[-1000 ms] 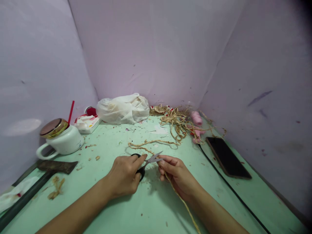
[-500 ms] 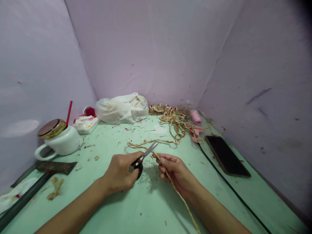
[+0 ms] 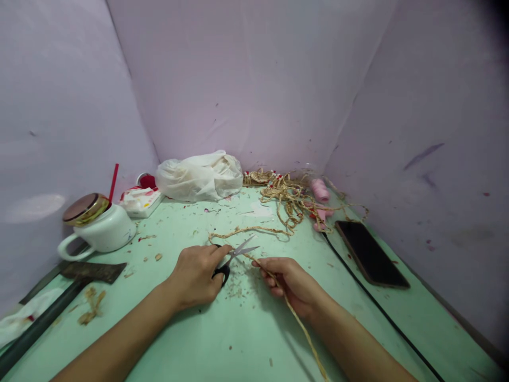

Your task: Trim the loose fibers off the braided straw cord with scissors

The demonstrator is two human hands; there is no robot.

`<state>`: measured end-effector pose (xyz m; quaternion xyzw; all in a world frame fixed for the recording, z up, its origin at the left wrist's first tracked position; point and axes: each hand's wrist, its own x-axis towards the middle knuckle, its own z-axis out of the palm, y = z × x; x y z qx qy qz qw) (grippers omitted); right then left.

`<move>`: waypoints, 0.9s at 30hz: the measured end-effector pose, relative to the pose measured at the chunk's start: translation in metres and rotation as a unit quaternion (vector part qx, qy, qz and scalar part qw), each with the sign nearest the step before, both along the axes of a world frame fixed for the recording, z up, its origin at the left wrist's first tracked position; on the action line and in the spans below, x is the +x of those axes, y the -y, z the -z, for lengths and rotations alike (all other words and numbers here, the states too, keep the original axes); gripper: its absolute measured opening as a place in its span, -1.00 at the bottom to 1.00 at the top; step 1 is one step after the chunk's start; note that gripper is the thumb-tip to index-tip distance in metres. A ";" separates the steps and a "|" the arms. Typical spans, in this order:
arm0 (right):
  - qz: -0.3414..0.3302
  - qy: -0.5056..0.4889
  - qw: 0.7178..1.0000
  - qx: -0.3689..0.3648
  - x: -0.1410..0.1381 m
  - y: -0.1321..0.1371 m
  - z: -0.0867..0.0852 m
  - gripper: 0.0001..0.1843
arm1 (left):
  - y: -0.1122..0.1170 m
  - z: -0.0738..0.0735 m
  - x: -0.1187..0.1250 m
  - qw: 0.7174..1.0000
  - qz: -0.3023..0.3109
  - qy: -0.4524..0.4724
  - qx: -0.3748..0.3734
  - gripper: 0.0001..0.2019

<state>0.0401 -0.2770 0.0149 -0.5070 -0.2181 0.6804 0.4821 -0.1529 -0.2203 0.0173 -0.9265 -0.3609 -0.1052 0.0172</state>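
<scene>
Gripping open scissors (image 3: 234,255) left-handed (image 3: 196,276), right hand (image 3: 292,281) pinching twine (image 3: 296,318)

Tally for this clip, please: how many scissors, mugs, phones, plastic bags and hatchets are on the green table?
Scissors: 1
Mug: 1
Phone: 1
Plastic bag: 1
Hatchet: 1
Total: 5

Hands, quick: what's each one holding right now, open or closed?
Left hand: closed on the scissors, blades slightly apart.
Right hand: fingers pinched shut on the twine.
</scene>
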 end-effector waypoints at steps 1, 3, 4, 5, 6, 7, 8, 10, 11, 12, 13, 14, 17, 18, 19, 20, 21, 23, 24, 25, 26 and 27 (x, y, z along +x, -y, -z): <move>-0.014 -0.016 1.000 -0.021 0.001 0.000 0.000 -0.88 | 0.000 0.001 0.000 1.000 -0.003 -0.002 0.004 -0.54; -0.046 -0.042 0.997 -0.051 0.003 -0.001 0.000 -0.88 | -0.001 0.002 -0.001 1.000 -0.013 -0.006 0.010 -0.55; -0.060 -0.054 0.995 -0.056 0.004 -0.001 0.000 -0.88 | -0.001 0.002 -0.001 1.000 -0.016 -0.006 0.012 -0.56; -0.070 -0.067 0.994 -0.056 0.004 0.000 -0.001 -0.87 | -0.002 0.003 -0.002 1.000 -0.018 -0.006 0.012 -0.55; -0.075 -0.078 0.993 -0.053 0.004 0.000 -0.001 -0.86 | -0.002 0.002 -0.002 1.000 -0.017 -0.004 0.011 -0.55; -0.072 -0.084 0.993 -0.045 0.004 0.000 -0.002 -0.84 | -0.002 0.002 -0.002 1.000 -0.012 -0.002 0.009 -0.54; -0.063 -0.086 0.994 -0.033 0.004 0.000 -0.002 -0.82 | -0.002 0.001 -0.003 1.000 -0.005 0.000 0.007 -0.54; -0.035 -0.075 0.997 -0.007 0.004 0.000 -0.002 -0.80 | -0.003 0.000 -0.003 1.000 0.014 0.000 0.002 -0.52; -0.021 -0.071 0.997 0.003 0.004 0.000 -0.002 -0.81 | -0.003 -0.001 -0.003 1.000 0.023 -0.003 0.000 -0.51; -0.007 -0.070 0.997 0.008 0.005 -0.001 -0.002 -0.82 | -0.003 -0.002 -0.003 0.999 0.031 -0.006 0.000 -0.51; 0.005 -0.075 0.997 0.007 0.006 -0.001 -0.002 -0.82 | -0.003 -0.002 -0.003 0.999 0.036 -0.011 0.001 -0.51; 0.012 -0.087 0.996 -0.001 0.006 -0.002 -0.002 -0.83 | -0.003 -0.002 -0.004 0.999 0.039 -0.016 0.002 -0.51; 0.001 -0.150 0.988 -0.044 0.010 -0.003 -0.002 -0.84 | -0.003 -0.003 -0.004 0.999 0.039 -0.026 0.000 -0.51; -0.011 -0.174 0.983 -0.059 0.011 -0.003 -0.002 -0.84 | -0.003 -0.003 -0.004 0.999 0.039 -0.026 -0.003 -0.51; -0.023 -0.194 0.978 -0.070 0.012 -0.004 -0.002 -0.85 | -0.003 -0.003 -0.004 0.999 0.038 -0.026 -0.005 -0.50; -0.031 -0.206 0.975 -0.073 0.012 -0.004 -0.002 -0.84 | -0.003 -0.002 -0.004 0.999 0.038 -0.026 -0.007 -0.50; -0.033 -0.208 0.975 -0.069 0.012 -0.003 -0.002 -0.83 | -0.003 -0.002 -0.004 0.999 0.037 -0.026 -0.009 -0.51; -0.027 -0.187 0.981 -0.045 0.011 -0.003 -0.003 -0.80 | -0.004 -0.002 -0.003 0.999 0.034 -0.030 -0.009 -0.52; -0.020 -0.166 0.986 -0.029 0.010 -0.002 -0.003 -0.78 | -0.004 -0.001 -0.003 0.999 0.032 -0.033 -0.007 -0.53; -0.011 -0.139 0.990 -0.010 0.009 -0.001 -0.003 -0.76 | -0.004 -0.001 -0.003 0.999 0.031 -0.035 -0.005 -0.53; -0.002 -0.109 0.994 0.009 0.008 -0.001 -0.003 -0.76 | -0.004 -0.001 -0.003 0.999 0.030 -0.037 -0.003 -0.53; 0.007 -0.079 0.996 0.030 0.006 0.000 -0.003 -0.76 | -0.004 -0.001 -0.003 0.999 0.029 -0.038 -0.001 -0.52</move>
